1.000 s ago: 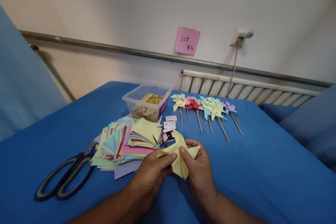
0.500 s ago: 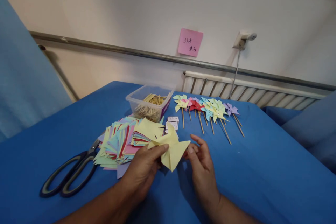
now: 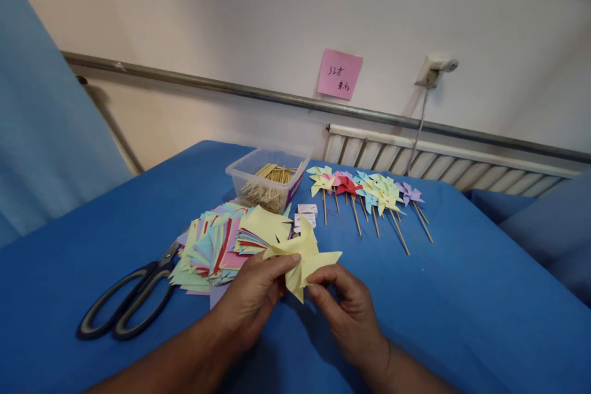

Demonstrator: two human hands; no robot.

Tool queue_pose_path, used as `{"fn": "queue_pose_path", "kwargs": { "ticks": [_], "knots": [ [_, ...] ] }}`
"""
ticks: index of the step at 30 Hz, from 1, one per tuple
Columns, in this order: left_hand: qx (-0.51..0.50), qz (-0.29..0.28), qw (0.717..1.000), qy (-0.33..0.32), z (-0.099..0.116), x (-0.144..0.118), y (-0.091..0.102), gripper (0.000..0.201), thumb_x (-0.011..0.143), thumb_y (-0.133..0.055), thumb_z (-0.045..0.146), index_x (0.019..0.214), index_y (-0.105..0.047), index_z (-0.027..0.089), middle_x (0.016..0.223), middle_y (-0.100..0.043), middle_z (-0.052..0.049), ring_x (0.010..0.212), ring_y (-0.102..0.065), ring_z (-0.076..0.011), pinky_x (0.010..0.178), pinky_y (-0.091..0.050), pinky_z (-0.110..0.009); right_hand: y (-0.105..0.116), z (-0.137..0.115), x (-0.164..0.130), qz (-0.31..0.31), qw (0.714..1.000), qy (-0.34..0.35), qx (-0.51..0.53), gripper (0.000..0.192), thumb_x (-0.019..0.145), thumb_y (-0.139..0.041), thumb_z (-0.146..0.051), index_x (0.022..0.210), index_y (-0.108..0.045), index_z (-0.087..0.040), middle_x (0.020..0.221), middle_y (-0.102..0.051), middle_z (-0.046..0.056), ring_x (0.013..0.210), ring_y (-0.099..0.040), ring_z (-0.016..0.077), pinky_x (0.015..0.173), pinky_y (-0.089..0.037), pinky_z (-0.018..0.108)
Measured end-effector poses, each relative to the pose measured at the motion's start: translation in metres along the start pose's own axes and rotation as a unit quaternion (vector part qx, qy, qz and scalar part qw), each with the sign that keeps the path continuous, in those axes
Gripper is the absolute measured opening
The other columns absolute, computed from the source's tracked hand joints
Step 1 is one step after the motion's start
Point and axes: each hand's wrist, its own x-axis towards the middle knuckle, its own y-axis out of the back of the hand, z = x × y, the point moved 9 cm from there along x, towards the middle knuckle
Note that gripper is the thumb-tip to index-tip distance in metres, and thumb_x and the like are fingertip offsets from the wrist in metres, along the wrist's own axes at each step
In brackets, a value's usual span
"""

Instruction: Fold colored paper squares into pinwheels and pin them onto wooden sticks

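Your left hand [image 3: 252, 295] pinches the yellow paper pinwheel [image 3: 302, 257] at its centre, thumb on top and fingers curled beneath, so it hangs just above the blue table [image 3: 462, 295]. Your right hand [image 3: 346, 308] is closed loosely at the lower edge of the paper, thumb and forefinger nipping the bottom flap.

To do this fold well, keep the left pinch firm on the middle so the gathered corners cannot spring apart, and let only the right fingertips work the loose flap toward that same centre. Bring the tip in without creasing the curved blade flat.

The pinwheel faces roughly up and toward you, tilted a little to your right. It has no strong long axis, but its widest span runs from the point just beyond your left thumb to the blade tip reaching out past your right hand.

Just beyond your left hand lies the stack of coloured paper squares [image 3: 217, 246]; the scissors [image 3: 129, 301] lie farther out to that side.
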Motion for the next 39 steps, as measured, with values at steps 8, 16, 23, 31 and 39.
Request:
{"fn": "queue_pose_path", "kwargs": {
  "ticks": [8, 16, 23, 31, 39],
  "knots": [
    [0.043, -0.012, 0.999, -0.005, -0.008, 0.002, -0.003, 0.020, 0.065, -0.070, 0.016, 0.085, -0.068, 0.013, 0.075, -0.069, -0.005, 0.069, -0.059, -0.0158, 0.068, -0.044, -0.026, 0.004, 0.021, 0.007, 0.033, 0.994, -0.068, 0.083, 0.014, 0.079, -0.059, -0.023, 0.067, -0.055, -0.017, 0.078, -0.053, 0.001, 0.069, -0.050, 0.0126, 0.060, -0.040, 0.024],
    [0.059, -0.033, 0.998, 0.014, -0.010, 0.001, -0.007, 0.024, 0.065, -0.071, 0.019, 0.088, -0.070, 0.012, 0.080, -0.071, -0.008, 0.072, -0.061, -0.0183, 0.071, -0.045, -0.028, 0.007, 0.030, 0.006, 0.061, 0.988, -0.094, 0.111, 0.013, 0.079, -0.058, -0.025, 0.068, -0.055, -0.018, 0.081, -0.056, 0.002, 0.072, -0.052, 0.0143, 0.064, -0.041, 0.027],
    [0.073, -0.031, 0.997, 0.018, -0.012, 0.004, -0.005, 0.024, 0.065, -0.072, 0.018, 0.088, -0.071, 0.010, 0.080, -0.071, -0.009, 0.073, -0.061, -0.0180, 0.072, -0.045, -0.028, 0.010, 0.028, 0.007, 0.075, 0.990, -0.091, 0.077, 0.013, 0.077, -0.059, -0.021, 0.066, -0.053, -0.018, 0.076, -0.054, 0.000, 0.069, -0.050, 0.0127, 0.060, -0.039, 0.024],
    [0.073, -0.035, 0.996, 0.027, -0.016, 0.007, -0.004, 0.028, 0.068, -0.071, 0.022, 0.094, -0.070, 0.012, 0.086, -0.071, -0.011, 0.078, -0.061, -0.0194, 0.077, -0.046, -0.031, 0.012, 0.032, 0.006, 0.088, 0.990, -0.099, 0.057, 0.014, 0.076, -0.059, -0.022, 0.065, -0.052, -0.018, 0.074, -0.055, 0.000, 0.066, -0.050, 0.0120, 0.060, -0.041, 0.023],
    [0.092, -0.045, 0.994, 0.041, -0.017, 0.004, -0.008, 0.023, 0.061, -0.075, 0.024, 0.080, -0.072, 0.012, 0.076, -0.070, -0.008, 0.072, -0.061, -0.0187, 0.073, -0.045, -0.029, 0.012, 0.037, 0.007, 0.087, 0.988, -0.120, 0.040, 0.018, 0.075, -0.061, -0.024, 0.062, -0.050, -0.018, 0.069, -0.056, -0.001, 0.059, -0.047, 0.0107, 0.053, -0.038, 0.022]
  ]
}}
